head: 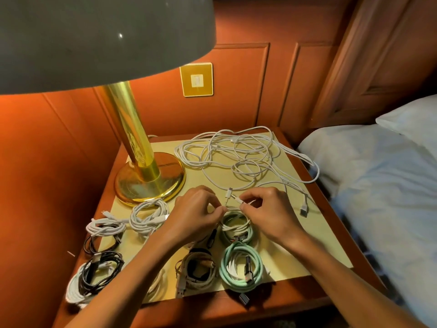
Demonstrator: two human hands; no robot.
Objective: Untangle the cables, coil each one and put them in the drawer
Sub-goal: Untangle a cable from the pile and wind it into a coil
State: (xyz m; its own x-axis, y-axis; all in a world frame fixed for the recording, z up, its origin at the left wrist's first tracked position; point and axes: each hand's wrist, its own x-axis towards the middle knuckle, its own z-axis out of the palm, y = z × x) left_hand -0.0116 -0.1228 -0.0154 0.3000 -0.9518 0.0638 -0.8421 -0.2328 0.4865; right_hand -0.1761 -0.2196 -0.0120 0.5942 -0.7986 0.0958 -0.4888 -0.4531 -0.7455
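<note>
A small white coil (235, 220) sits at the middle of the desk (295, 254), in front of the lamp (146, 178) and a little to its right. Both hands work on it. The left hand (196, 214) has its fingers (218, 210) curled and pinching the coil's top edge. The right hand (267, 211) has its fingers curled too, pinching the cable's free end, where a white plug (237, 199) shows at the fingertips. A second white plug (229, 192) stands just beyond it, belonging to the loose tangle (246, 155) of white cables that spreads behind the hands, to the right of the lamp's base and out to the desk's right edge, where one strand ends in a plug (303, 208).

Finished coils lie nearer the front of the desk. A mint coil (242, 266) lies in front of the white coil, partly touching it. Left of that is a brown and black coil (197, 268). Directly in front of the lamp's base are two white coils (150, 215) (105, 227), then a black one (94, 242), and at the front left corner a black and white bundle (92, 278). Another pale coil (157, 284) is partly hidden under the left forearm.

Behind the lamp is a wood-panelled wall with a brass switch plate (196, 79). A bed (378, 174) with pale sheets stands well to the right of the lamp, touching the desk's side. No drawer is in view.
</note>
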